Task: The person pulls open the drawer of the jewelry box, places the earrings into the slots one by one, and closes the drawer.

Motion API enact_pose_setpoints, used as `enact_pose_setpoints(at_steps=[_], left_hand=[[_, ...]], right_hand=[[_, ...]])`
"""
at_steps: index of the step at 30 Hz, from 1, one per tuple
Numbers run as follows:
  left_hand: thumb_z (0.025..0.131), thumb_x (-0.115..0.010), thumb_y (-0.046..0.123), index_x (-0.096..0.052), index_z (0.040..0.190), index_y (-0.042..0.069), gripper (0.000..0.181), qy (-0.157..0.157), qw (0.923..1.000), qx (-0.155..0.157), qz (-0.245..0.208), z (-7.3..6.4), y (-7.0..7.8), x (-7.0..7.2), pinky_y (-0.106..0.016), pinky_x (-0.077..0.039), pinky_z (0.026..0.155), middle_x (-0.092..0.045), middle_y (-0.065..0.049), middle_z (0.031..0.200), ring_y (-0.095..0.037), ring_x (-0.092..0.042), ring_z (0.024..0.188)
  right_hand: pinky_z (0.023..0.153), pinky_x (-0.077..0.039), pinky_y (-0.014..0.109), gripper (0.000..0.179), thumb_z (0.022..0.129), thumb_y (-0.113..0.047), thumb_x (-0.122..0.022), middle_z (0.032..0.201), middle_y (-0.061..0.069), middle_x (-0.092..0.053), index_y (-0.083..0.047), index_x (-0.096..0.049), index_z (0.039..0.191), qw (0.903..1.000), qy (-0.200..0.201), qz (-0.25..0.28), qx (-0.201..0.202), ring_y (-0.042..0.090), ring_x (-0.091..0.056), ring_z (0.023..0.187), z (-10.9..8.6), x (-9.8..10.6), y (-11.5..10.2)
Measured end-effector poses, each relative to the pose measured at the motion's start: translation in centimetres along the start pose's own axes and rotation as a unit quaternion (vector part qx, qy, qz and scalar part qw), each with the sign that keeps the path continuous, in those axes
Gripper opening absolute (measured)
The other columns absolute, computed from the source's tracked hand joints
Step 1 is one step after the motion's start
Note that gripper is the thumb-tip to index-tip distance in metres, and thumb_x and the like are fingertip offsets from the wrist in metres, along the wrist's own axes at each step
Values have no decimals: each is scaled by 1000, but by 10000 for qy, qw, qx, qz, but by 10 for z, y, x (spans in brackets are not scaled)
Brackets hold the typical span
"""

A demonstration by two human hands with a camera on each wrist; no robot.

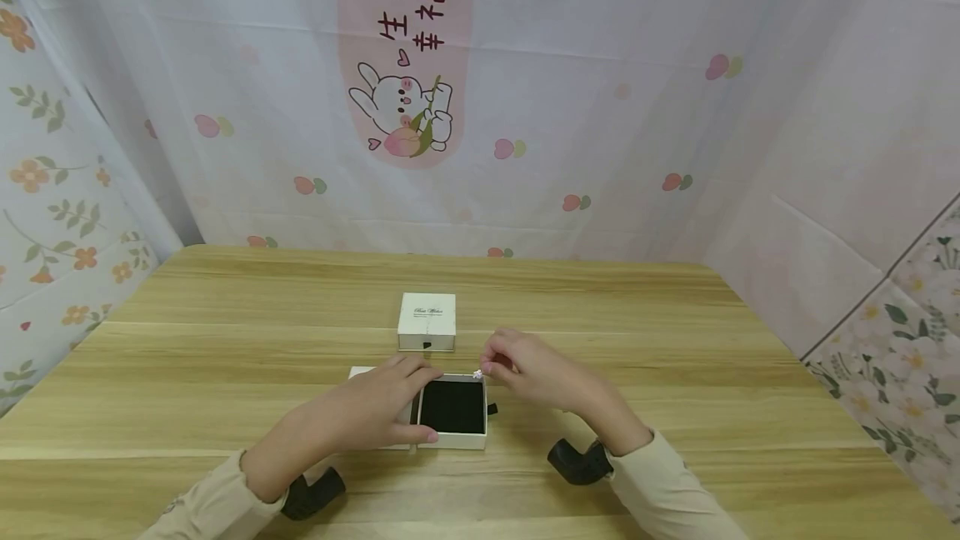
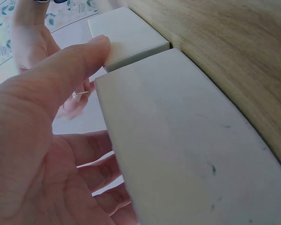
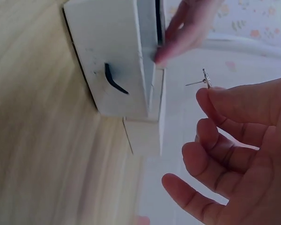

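Observation:
A white jewellery box lies on the wooden table, its drawer [image 1: 461,441] slid out to the right from the outer sleeve [image 2: 178,140]. Black padding [image 1: 453,407] lines the drawer, and a black ribbon tab [image 3: 113,82] sticks out of its end. My left hand [image 1: 363,409] grips the box across its width, thumb on the near side and fingers on the far side. Between thumb and forefinger my right hand [image 1: 536,369] pinches a small silvery stud earring [image 3: 205,79], held at the drawer's far right corner. The earring's thin post points toward the box in the right wrist view.
A second white box [image 1: 427,319], closed and with dark lettering on its lid, stands behind the drawer box. The wooden table [image 1: 637,315] reaches back to a printed curtain [image 1: 600,107]. Dark wrist mounts [image 1: 581,461] sit under both forearms.

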State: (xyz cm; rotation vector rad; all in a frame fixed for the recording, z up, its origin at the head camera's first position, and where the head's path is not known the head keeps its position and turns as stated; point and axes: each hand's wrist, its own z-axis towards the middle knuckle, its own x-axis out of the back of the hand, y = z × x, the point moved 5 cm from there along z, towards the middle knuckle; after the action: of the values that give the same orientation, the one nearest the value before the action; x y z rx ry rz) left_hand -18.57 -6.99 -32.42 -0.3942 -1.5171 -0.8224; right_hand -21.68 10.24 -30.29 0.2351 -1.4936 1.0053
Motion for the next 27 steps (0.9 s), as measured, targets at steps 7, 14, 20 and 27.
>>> enact_pose_setpoints(at_steps=[7, 14, 20, 27], left_hand=[[84, -63, 48, -49, 130, 0, 67, -23, 10000, 38, -64, 0, 0, 1, -43, -42, 98, -51, -11, 127, -27, -46, 120], [84, -62, 48, -49, 129, 1, 67, -22, 10000, 31, -72, 0, -1, 1, -43, -43, 98, -50, -11, 127, -27, -46, 120], [84, -62, 47, -50, 129, 0, 66, 2, 10000, -66, 40, 0, 1, 1, -42, -43, 98, -51, -11, 126, -27, -47, 119], [85, -62, 47, -50, 128, -1, 65, -14, 10000, -65, 57, 1, 1, 1, -42, -43, 98, -51, -11, 126, -26, -46, 119]], right_hand=[[65, -41, 19, 9, 93, -13, -56, 84, -3, -50, -10, -61, 86, 9999, -116, -19, -77, 9, -43, 76, 6, -10, -3], [70, -38, 22, 10, 93, -16, -57, 86, -4, -47, -11, -64, 88, 9994, -282, 48, -194, 13, -40, 85, 13, -18, -7], [73, -36, 23, 9, 91, -14, -59, 89, -2, -48, -12, -65, 84, 9994, -314, -94, 56, 14, -39, 88, 19, -24, -11], [75, -34, 23, 9, 89, -13, -62, 92, 0, -49, -12, -66, 80, 9987, -328, -288, 276, 15, -37, 89, 24, -31, -14]])
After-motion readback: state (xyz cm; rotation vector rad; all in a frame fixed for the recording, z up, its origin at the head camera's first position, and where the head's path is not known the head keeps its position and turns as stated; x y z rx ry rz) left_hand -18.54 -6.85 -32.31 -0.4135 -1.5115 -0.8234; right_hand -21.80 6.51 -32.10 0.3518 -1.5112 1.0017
